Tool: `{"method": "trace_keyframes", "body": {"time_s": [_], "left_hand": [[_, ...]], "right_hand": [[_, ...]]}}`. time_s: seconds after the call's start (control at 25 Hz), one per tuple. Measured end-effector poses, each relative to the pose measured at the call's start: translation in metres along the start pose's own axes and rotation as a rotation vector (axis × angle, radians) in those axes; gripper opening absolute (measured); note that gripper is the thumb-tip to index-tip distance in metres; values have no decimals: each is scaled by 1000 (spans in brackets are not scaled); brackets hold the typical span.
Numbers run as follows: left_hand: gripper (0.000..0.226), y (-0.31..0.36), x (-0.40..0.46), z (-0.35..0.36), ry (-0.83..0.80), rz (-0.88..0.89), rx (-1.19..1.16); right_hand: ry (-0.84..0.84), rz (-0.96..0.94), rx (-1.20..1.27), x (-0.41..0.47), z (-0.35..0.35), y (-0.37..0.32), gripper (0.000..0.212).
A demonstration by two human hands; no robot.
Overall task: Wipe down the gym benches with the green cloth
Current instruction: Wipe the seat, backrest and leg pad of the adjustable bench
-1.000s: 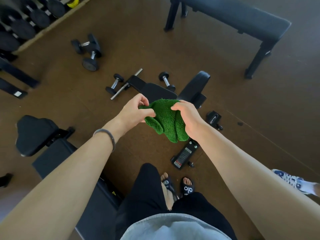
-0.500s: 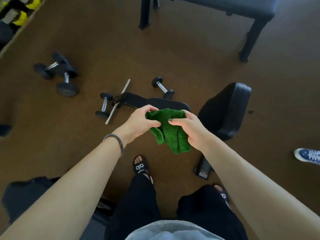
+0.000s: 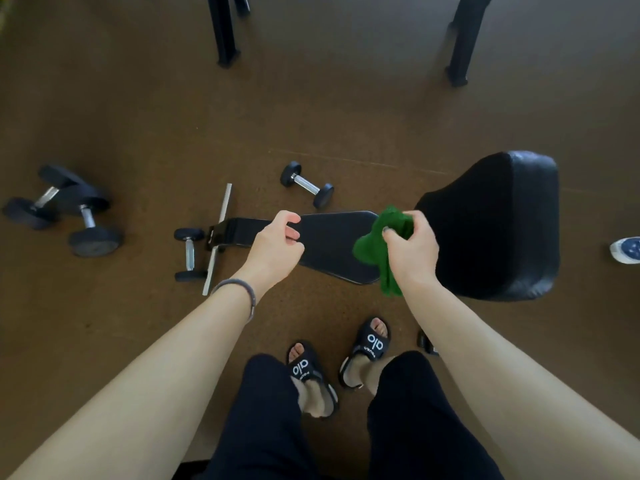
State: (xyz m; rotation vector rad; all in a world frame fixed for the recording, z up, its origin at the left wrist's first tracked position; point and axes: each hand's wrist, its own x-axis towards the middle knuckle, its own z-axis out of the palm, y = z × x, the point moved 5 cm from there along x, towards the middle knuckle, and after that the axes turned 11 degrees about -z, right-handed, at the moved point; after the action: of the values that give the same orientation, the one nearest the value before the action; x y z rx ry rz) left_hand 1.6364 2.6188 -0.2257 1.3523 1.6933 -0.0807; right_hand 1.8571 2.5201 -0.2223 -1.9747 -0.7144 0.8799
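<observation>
A bunched green cloth (image 3: 372, 245) hangs from my right hand (image 3: 412, 252), which is closed on it above the gap between two black pads. The wide black seat pad (image 3: 498, 230) of a bench lies at the right. Its long back pad (image 3: 332, 244) stretches to the left, low over the floor. My left hand (image 3: 275, 247) hovers over that long pad with its fingers loosely curled and nothing in it, apart from the cloth. Two black legs (image 3: 225, 32) of another bench stand at the top of the view.
Small dumbbells lie on the brown floor: one (image 3: 306, 183) behind the back pad, one (image 3: 188, 252) by its left end, bigger ones (image 3: 65, 211) at far left. A steel bar (image 3: 218, 237) crosses the bench foot. Another person's shoe (image 3: 625, 249) shows at the right edge.
My left hand has let go of the cloth and moved left. My right hand keeps it alone. My view has shifted toward the bench, whose seat pad now looks larger.
</observation>
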Motion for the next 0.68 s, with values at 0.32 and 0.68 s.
{"method": "trace_keyframes", "body": {"time_s": [0.32, 0.68], "left_hand": [[63, -48, 160, 78, 87, 158, 177], [51, -136, 325, 163, 492, 538, 527]], "right_hand": [[338, -315, -295, 81, 77, 104, 29], [-6, -542, -808, 123, 257, 258, 55]]}}
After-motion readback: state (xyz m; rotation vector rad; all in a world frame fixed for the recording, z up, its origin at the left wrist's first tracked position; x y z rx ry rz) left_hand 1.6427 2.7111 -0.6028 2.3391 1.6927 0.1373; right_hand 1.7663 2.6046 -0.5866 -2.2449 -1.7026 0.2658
